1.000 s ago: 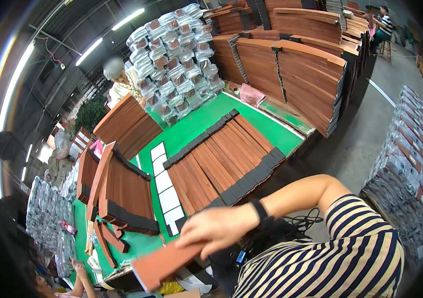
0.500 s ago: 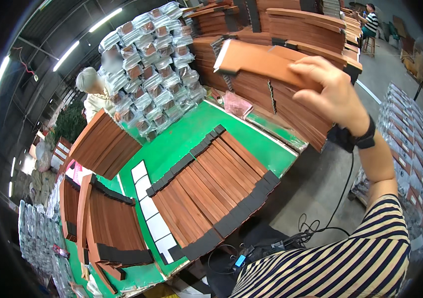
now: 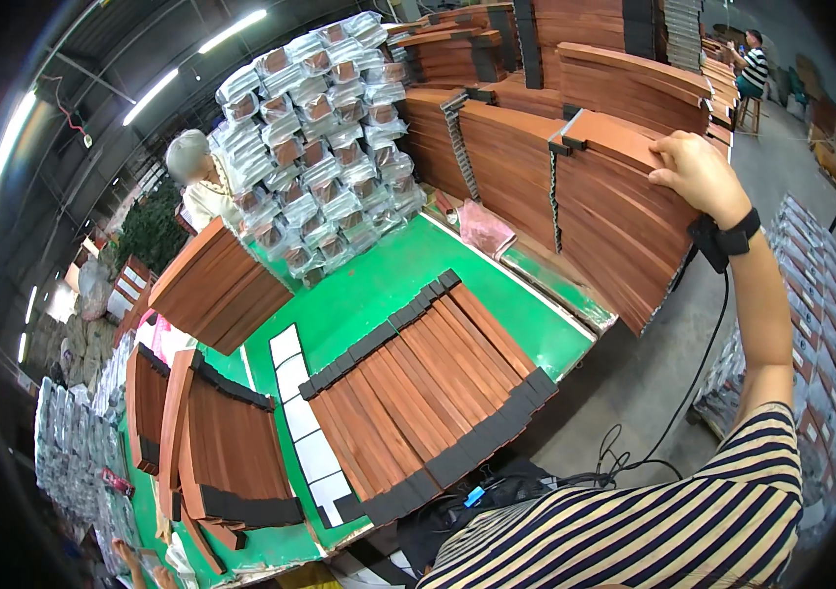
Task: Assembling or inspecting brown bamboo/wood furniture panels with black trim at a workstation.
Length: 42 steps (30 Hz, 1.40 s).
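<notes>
Several rows of reddish-brown boards (image 3: pixel 614 231) stood stacked beyond your table, the nearest with dark, toothed-looking edges running down its side. Dozens of plastic-wrapped bundles (image 3: pixel 312 155) rose in a wall to their left. Between these and you spread the green table (image 3: pixel 379 267), where a fan of flat boards (image 3: pixel 418 398) lay side by side with dark pieces at both ends. Left of the fan, a curved group of boards (image 3: pixel 236 442) stood near a strip of white cards (image 3: pixel 302 420).

Smaller than all these, the topmost board (image 3: pixel 609 131) lay along the upper edge of the nearest row, its pale end toward the left. Your right hand (image 3: pixel 703 177) was at its right part, fingers and thumb bent and touching or almost touching it; whether they gripped it could not be made out. Your left hand was out of sight.

Good placing here, I judged, depended on squaring that pale end with the dark edge beneath, letting the whole length bear down, and easing your fingertips off without dragging. Your black wristband (image 3: pixel 735 236) and its cable needed clearance from the stack.
</notes>
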### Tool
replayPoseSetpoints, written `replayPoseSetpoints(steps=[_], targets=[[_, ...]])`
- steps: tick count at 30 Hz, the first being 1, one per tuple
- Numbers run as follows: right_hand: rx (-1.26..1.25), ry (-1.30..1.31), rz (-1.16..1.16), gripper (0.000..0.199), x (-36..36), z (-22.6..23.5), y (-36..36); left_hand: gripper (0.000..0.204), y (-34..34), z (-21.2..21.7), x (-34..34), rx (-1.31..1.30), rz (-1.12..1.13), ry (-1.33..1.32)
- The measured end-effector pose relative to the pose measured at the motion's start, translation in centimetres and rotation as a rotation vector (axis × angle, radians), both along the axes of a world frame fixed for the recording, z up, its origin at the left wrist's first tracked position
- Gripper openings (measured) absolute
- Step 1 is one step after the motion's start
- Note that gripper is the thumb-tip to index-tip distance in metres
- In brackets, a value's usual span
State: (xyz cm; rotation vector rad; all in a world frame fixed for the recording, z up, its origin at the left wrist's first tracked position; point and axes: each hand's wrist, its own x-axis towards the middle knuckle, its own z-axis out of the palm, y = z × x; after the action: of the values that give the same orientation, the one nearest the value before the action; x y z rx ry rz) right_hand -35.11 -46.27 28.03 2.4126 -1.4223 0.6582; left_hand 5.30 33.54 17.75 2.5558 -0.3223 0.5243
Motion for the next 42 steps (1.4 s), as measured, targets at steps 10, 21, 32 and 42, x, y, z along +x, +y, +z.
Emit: replayPoseSetpoints(steps=[10,21,32,42], targets=[[-0.366,0.05,0.13,0.033,2.3,-3.3,1.2,0.035,-19.9,19.2,0.2,-0.131,-0.439,-0.051],[-0.515,0.187,-0.056,0.026,2.9,-3.6,-2.7,0.01,-35.8,17.0,4.7,-0.042,-1.169,0.012],[0.01,-0.282,0.575,0.042,10.9,-10.5,4.7,0.055,-40.0,-8.9,7.4,-0.288,-0.965,0.573],[1.082,-0.255,0.597,0.061,16.0,-26.8,4.4,0.068,-40.2,-15.9,5.7,-0.208,-0.879,0.588]])
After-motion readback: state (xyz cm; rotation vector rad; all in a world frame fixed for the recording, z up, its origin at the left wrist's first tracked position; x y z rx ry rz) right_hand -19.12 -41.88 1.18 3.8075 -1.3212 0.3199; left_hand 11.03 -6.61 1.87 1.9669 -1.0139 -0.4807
